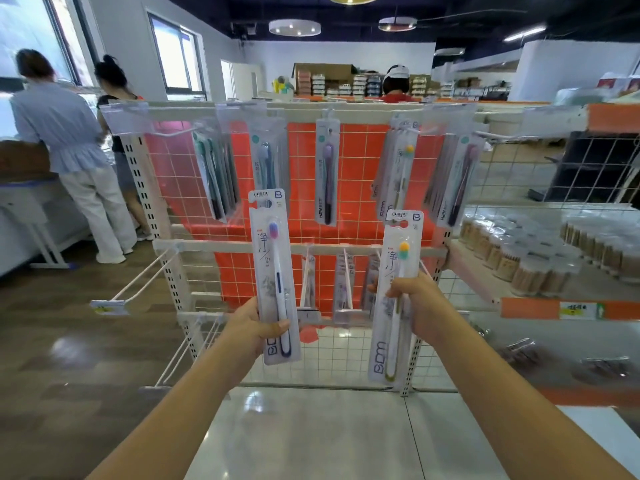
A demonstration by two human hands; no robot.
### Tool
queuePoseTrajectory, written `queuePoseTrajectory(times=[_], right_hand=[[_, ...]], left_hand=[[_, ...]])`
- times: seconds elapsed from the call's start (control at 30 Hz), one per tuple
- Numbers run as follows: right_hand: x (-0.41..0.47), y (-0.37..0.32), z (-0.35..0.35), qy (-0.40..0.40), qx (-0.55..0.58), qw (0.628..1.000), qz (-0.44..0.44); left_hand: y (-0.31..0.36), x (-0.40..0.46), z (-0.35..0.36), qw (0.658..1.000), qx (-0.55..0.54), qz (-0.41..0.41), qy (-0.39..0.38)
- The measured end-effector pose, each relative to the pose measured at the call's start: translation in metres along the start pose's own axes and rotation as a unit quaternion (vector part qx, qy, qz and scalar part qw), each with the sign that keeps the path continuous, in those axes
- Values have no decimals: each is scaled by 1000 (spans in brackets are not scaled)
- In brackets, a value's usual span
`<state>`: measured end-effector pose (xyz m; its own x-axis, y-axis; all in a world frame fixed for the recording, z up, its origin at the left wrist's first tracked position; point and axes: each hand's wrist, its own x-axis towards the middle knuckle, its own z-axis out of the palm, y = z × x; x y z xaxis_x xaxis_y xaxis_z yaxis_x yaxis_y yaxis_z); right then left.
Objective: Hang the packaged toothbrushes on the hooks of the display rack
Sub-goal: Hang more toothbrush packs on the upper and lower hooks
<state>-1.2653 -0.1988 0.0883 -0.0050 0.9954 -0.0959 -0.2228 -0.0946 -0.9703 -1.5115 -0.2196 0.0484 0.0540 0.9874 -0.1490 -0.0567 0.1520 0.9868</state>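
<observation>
Both hands are gripping flat, glossy packaged toothbrushes, held upright in front of a wire-grid display rack (304, 348). Left hand (250, 329) is pinching the lower part of a pack with a purple-bristled toothbrush (275, 277), thumb lying across its front, fingers hidden behind. Right hand (420, 303) is curling its fingers around the middle of a pack with a yellow-and-green-bristled toothbrush (394, 296), which is tilting slightly to the right. Each pack is a long white card under clear plastic, with a hanging slot at its top.

Neither pack is touching a hook; both are hovering before the rack's middle rail. Along the rack's top rail, more hanging packs (327, 171) are dangling from thin metal hooks (180, 132) against an orange tiled backing. A long bare hook (145, 275) is jutting out from the rack's left edge at the middle rail. At the rack's right edge, a shelf (485, 292) is carrying round clear tubs of toothpicks (530, 265). Two people (69, 133) are standing at the far left on a shiny wood-look floor.
</observation>
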Motion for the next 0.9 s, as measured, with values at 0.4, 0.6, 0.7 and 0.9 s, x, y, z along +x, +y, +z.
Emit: queuePoseTrajectory(times=[0.4, 0.6, 0.7, 0.9], right_hand=[[4, 20, 4, 13, 21, 999, 37], [2, 28, 17, -32, 16, 999, 26], [2, 31, 23, -34, 13, 999, 9], [0, 31, 22, -31, -5, 999, -10]], left_hand=[[-17, -18, -22, 997, 0, -30, 66], [-21, -36, -38, 996, -5, -39, 80], [-22, -41, -39, 996, -3, -36, 82], [-18, -41, -32, 996, 7, -30, 88]])
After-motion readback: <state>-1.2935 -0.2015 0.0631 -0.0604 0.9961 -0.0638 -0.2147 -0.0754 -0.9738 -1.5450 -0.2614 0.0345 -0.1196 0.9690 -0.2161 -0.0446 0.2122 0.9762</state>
